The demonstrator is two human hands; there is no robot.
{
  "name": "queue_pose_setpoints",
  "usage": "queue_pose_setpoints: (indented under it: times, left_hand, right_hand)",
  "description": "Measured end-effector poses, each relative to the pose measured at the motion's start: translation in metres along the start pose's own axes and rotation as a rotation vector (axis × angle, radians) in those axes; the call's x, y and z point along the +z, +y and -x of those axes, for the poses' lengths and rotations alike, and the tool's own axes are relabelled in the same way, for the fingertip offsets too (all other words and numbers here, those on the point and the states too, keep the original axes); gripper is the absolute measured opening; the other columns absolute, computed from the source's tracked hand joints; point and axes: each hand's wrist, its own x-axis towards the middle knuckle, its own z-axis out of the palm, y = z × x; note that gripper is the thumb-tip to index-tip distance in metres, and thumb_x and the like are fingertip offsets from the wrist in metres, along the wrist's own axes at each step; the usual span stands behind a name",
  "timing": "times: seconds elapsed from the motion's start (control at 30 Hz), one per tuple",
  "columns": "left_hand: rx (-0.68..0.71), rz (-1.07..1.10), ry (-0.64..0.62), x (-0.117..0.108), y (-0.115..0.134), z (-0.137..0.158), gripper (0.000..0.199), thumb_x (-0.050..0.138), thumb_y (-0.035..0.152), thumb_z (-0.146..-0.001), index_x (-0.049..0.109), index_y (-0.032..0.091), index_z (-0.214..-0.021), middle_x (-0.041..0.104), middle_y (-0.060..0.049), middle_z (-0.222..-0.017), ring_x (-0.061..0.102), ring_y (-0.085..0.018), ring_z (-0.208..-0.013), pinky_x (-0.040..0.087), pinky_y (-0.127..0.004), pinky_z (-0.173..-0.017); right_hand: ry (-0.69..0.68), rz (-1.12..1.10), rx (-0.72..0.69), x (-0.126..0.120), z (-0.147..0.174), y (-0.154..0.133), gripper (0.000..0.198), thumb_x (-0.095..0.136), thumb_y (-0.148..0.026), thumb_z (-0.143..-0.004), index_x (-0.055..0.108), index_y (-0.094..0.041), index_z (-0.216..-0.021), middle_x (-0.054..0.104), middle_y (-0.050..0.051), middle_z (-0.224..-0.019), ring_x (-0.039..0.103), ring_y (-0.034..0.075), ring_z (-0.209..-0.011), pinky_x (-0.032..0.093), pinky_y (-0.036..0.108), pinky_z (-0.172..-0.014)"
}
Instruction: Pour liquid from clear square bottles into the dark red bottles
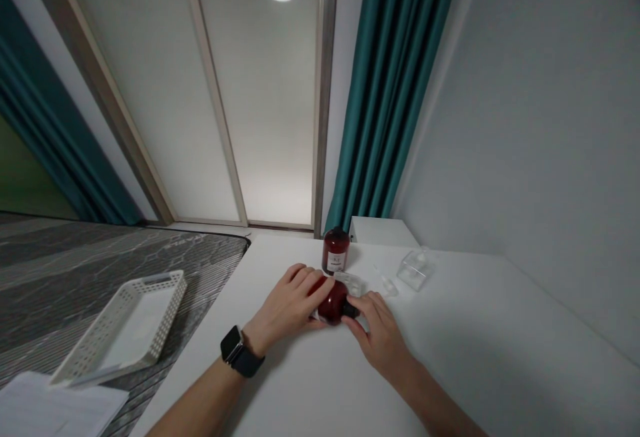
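Observation:
A dark red bottle lies tilted on its side above the white table, its black cap pointing right. My left hand is wrapped round its body and covers much of it. At the other end, my right hand has its thumb and fingers closed on the black cap. Just behind stands a second dark red bottle, upright with a pale label. Between the two bottles sits a small clear plastic piece, partly hidden.
A clear box and a small clear nozzle-like piece rest on the white table to the right. Off its left side are a white perforated basket and papers. A white cabinet stands behind.

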Motion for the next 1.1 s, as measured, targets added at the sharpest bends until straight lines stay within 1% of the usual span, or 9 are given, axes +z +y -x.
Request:
queue_pose_setpoints:
  times: [0.23, 0.4, 0.5, 0.57, 0.67, 0.73, 0.93, 1.0, 1.1]
  left_hand:
    - [0.026, 0.050, -0.052, -0.003, -0.004, 0.000, 0.069, 0.072, 0.054, -0.082, 0.047, 0.016, -0.134, 0.065, -0.015, -0.112, 0.059, -0.032, -0.101, 0.045, -0.046, -0.089]
    - [0.026, 0.075, -0.060, -0.004, -0.005, 0.000, 0.070, 0.072, 0.057, -0.080, 0.050, 0.016, -0.132, 0.066, -0.013, -0.108, 0.060, -0.030, -0.097, 0.045, -0.044, -0.088]
    - [0.021, 0.087, -0.063, -0.002, -0.004, 0.000, 0.072, 0.072, 0.059, -0.080, 0.050, 0.015, -0.132, 0.066, -0.012, -0.108, 0.060, -0.030, -0.098, 0.044, -0.044, -0.088]
    - [0.017, 0.098, -0.062, -0.001, -0.003, 0.000, 0.073, 0.071, 0.061, -0.081, 0.049, 0.014, -0.133, 0.066, -0.013, -0.109, 0.060, -0.031, -0.099, 0.044, -0.045, -0.089]
    - [0.011, 0.101, -0.069, 0.001, -0.002, 0.001, 0.070, 0.068, 0.060, -0.083, 0.048, 0.015, -0.134, 0.066, -0.013, -0.111, 0.060, -0.031, -0.101, 0.045, -0.045, -0.089]
    - [0.010, 0.100, -0.071, 0.002, -0.002, 0.001, 0.069, 0.068, 0.059, -0.084, 0.048, 0.016, -0.134, 0.066, -0.013, -0.110, 0.060, -0.031, -0.101, 0.045, -0.045, -0.089]
    - [-0.020, 0.116, -0.040, 0.002, -0.002, 0.000, 0.069, 0.071, 0.058, -0.081, 0.051, 0.015, -0.132, 0.067, -0.013, -0.108, 0.061, -0.031, -0.099, 0.046, -0.045, -0.089]
    - [-0.023, 0.118, -0.034, 0.002, -0.001, 0.000, 0.069, 0.071, 0.058, -0.082, 0.051, 0.014, -0.131, 0.066, -0.013, -0.109, 0.060, -0.030, -0.098, 0.046, -0.045, -0.089]
    - [-0.025, 0.129, -0.019, 0.004, -0.002, 0.001, 0.070, 0.070, 0.059, -0.082, 0.050, 0.015, -0.133, 0.066, -0.013, -0.109, 0.060, -0.030, -0.098, 0.046, -0.044, -0.087]
  right_hand:
    - [-0.066, -0.026, -0.057, 0.002, 0.002, 0.003, 0.028, 0.051, -0.023, -0.100, 0.052, -0.022, -0.128, 0.066, 0.007, -0.084, 0.058, 0.024, -0.073, 0.056, 0.038, -0.066]
    - [-0.127, 0.011, -0.119, -0.001, 0.001, 0.004, 0.026, 0.047, -0.020, -0.101, 0.053, -0.021, -0.126, 0.065, 0.006, -0.084, 0.058, 0.023, -0.073, 0.056, 0.039, -0.067]
    - [-0.127, -0.033, -0.077, -0.004, -0.001, 0.003, 0.021, 0.048, -0.023, -0.101, 0.054, -0.020, -0.120, 0.065, 0.007, -0.087, 0.060, 0.023, -0.077, 0.057, 0.039, -0.070]
    - [-0.105, -0.070, -0.012, -0.006, -0.001, 0.002, 0.018, 0.050, -0.026, -0.100, 0.053, -0.020, -0.117, 0.065, 0.008, -0.089, 0.061, 0.023, -0.080, 0.057, 0.039, -0.071]
    - [-0.080, -0.100, 0.061, -0.006, 0.000, 0.001, 0.014, 0.052, -0.029, -0.099, 0.054, -0.021, -0.111, 0.061, 0.003, -0.079, 0.059, 0.021, -0.070, 0.056, 0.037, -0.067]
    - [-0.072, -0.117, 0.081, -0.006, 0.000, -0.001, 0.011, 0.052, -0.025, -0.098, 0.054, -0.021, -0.109, 0.057, 0.001, -0.076, 0.057, 0.019, -0.067, 0.055, 0.036, -0.066]
    - [-0.098, -0.170, 0.081, -0.008, -0.001, -0.007, 0.027, 0.050, -0.009, -0.092, 0.057, -0.024, -0.113, 0.057, 0.007, -0.095, 0.060, 0.022, -0.086, 0.057, 0.038, -0.074]
    - [-0.094, -0.176, 0.077, -0.009, -0.001, -0.007, 0.030, 0.050, -0.008, -0.091, 0.058, -0.024, -0.115, 0.056, 0.008, -0.099, 0.060, 0.022, -0.089, 0.058, 0.038, -0.077]
    - [-0.095, -0.221, 0.101, -0.010, -0.001, -0.006, 0.030, 0.055, -0.013, -0.092, 0.056, -0.024, -0.119, 0.058, 0.008, -0.100, 0.061, 0.023, -0.091, 0.058, 0.038, -0.078]
